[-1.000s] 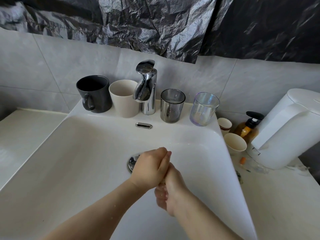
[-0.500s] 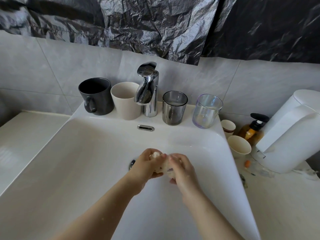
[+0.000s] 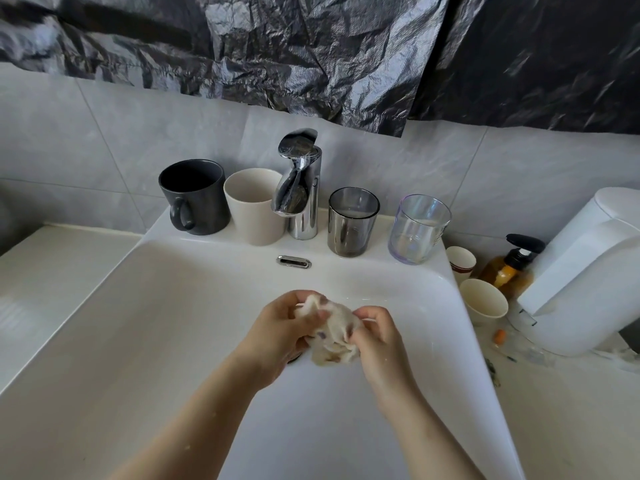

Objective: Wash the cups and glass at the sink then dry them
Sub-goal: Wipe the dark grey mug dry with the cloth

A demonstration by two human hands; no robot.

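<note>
Dark grey mug (image 3: 194, 197), cream cup (image 3: 254, 207), smoked grey glass (image 3: 351, 223) and clear iridescent glass (image 3: 417, 230) stand upright in a row on the back ledge of the white sink (image 3: 173, 323). The first two are left of the chrome faucet (image 3: 299, 188) and the two glasses are right of it; the mug and the cream cup are just beside each other. Over the basin, the left hand (image 3: 280, 334) and right hand (image 3: 379, 341) both grip a crumpled pale cloth (image 3: 334, 336) between them, fingers curled into it from either side. It hangs above the drain, which is mostly hidden behind the hands. On the counter right of the sink are two paper cups (image 3: 483, 301), an amber pump bottle (image 3: 510, 268) and a white appliance (image 3: 588, 271). Crinkled black plastic sheeting (image 3: 311, 57) covers the wall above the grey tiles.
</note>
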